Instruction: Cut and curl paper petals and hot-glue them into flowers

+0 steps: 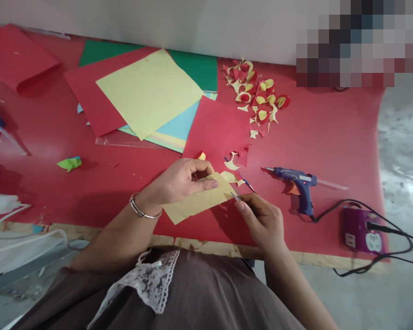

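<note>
My left hand (pixel 189 181) pinches a strip of yellow paper (pixel 199 200) between thumb and fingers, above the red tabletop. At the strip's right end, my right hand (pixel 263 220) is closed around small scissors (pixel 236 197); their blades meet the paper's edge and the handles are hidden in my fingers. Just beyond the strip lie a cut yellow scrap (pixel 231 161) and a blue pen (pixel 248 184), partly covered. A small yellow and red petal piece (pixel 202 156) sits behind my left hand. Red paper (pixel 217 128) lies flat beyond both hands.
Yellow (pixel 149 91), red and green sheets overlap at the back. Paper petals and scraps (pixel 261 98) are heaped at back right. A blue glue gun (pixel 298 181) lies on the right, its cord near a purple power socket box (pixel 363 229). A green paper piece (pixel 69 163) lies left.
</note>
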`<state>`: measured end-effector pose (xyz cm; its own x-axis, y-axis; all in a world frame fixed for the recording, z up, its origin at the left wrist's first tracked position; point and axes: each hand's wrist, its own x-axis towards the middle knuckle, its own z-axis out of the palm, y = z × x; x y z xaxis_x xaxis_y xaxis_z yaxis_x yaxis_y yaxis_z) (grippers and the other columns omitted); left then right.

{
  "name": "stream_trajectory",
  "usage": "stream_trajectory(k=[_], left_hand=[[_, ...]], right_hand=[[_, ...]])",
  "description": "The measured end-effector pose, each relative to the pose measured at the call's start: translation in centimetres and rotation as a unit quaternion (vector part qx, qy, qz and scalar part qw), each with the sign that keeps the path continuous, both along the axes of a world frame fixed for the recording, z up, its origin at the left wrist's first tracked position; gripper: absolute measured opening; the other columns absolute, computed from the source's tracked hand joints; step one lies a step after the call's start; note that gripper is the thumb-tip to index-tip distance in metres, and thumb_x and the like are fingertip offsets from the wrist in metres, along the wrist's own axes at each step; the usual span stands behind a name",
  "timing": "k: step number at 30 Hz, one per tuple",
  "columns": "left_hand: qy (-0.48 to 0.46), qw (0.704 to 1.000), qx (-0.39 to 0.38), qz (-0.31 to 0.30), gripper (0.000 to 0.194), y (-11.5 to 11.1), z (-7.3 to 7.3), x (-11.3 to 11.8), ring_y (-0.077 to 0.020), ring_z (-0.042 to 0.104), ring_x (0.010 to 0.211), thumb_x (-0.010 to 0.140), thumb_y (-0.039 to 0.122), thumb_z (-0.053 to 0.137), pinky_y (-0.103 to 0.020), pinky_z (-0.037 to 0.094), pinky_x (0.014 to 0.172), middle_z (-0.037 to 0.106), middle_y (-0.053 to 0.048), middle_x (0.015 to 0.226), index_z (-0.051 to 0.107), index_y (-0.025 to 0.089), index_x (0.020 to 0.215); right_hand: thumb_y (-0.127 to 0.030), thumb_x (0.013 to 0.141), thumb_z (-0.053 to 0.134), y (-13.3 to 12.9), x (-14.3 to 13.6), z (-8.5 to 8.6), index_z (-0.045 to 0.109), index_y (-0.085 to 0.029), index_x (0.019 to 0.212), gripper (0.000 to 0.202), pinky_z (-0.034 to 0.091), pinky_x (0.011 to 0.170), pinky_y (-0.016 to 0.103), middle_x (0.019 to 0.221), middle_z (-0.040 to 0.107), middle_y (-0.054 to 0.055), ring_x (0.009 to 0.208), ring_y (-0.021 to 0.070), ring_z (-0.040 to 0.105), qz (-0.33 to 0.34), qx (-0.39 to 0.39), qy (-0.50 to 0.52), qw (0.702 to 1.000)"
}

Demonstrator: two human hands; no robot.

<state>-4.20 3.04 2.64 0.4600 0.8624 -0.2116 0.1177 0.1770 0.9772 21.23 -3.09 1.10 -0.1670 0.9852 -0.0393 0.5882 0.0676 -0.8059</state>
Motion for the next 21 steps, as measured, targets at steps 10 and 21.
stream_trajectory(k=[10, 21], left_hand=[[0.012, 1.0, 0.006, -0.001, 0.037, -0.04, 0.43, 0.16, -0.0087, 0.04, 0.063, 0.094, 0.038, 0.076, -0.023, 0.035, 0.058, 0.047, 0.004, 0.068, 0.053, 0.018, 0.072], [0.017, 1.0, 0.005, -0.009, 0.038, -0.04, 0.2, 0.18, -0.009, 0.039, 0.063, 0.094, 0.041, 0.076, -0.023, 0.035, 0.058, 0.047, 0.004, 0.069, 0.053, 0.018, 0.073]], right_hand=[[-0.064, 0.102, 0.059, 0.09, -0.09, 0.11, 0.068, -0.021, 0.074, 0.053, 0.036, 0.051, 0.025, 0.054, 0.052, -0.004, 0.049, 0.0112, 0.045, 0.0, -0.001, -0.004, 1.0], [-0.063, 0.102, 0.059, 0.09, -0.19, 0.27, 0.067, -0.02, 0.072, 0.053, 0.035, 0.049, 0.024, 0.054, 0.052, -0.004, 0.048, 0.0105, 0.046, -0.001, 0.006, 0.0, 1.0]])
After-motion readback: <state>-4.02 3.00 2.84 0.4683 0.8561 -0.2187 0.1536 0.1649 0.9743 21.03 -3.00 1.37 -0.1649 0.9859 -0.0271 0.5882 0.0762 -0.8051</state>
